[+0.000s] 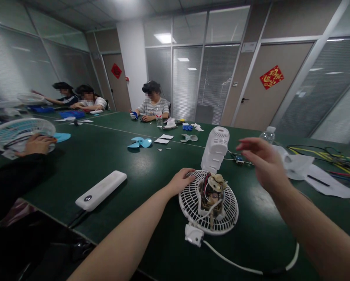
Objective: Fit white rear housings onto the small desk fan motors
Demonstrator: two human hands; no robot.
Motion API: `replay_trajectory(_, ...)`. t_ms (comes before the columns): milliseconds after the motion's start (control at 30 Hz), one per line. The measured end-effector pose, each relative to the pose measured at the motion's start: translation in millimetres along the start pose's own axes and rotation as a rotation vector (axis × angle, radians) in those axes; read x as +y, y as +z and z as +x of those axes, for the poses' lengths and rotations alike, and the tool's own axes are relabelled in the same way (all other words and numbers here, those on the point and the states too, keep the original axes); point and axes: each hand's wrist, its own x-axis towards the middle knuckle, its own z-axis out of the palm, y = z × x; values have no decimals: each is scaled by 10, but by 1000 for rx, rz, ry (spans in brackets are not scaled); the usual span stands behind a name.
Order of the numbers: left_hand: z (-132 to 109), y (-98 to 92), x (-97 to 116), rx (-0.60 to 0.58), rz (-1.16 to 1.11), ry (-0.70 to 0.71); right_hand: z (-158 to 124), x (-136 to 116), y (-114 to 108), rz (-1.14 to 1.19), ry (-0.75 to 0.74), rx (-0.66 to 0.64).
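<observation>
A round white fan grille (188,209) lies before me on the green table. An uncovered fan motor with loose wires (214,191) sits at its middle. My left hand (181,181) grips the grille's upper left rim. Held up to the right, my right hand (261,160) is open, fingers apart, with nothing in it. Just behind the grille stands a white vented plastic housing (216,148). A small white plastic part (194,235) with a white cable (230,260) lies at the grille's near edge.
At left, a neighbour's hand (38,144) holds another fan grille (25,127). A white power bank (101,191) and blue fan blades (140,143) lie on the table (116,218). Plastic wrapping (298,166), a bottle (268,134) and cables are at right. Several people sit beyond.
</observation>
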Motion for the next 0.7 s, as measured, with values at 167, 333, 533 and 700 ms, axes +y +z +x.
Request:
replay_trajectory(167,4,-6,15,1,9,2,442,470,289,-57,149,-4)
replay_trajectory(333,1,1,16,2,11,4,636,660,437,30,170,-107)
replay_trajectory(533,-8,9,33,11,-16,30,657,696,399,-16,158,38)
replay_trajectory(700,-3,13,34,21,-24,41,625,742,394,-68,136,36)
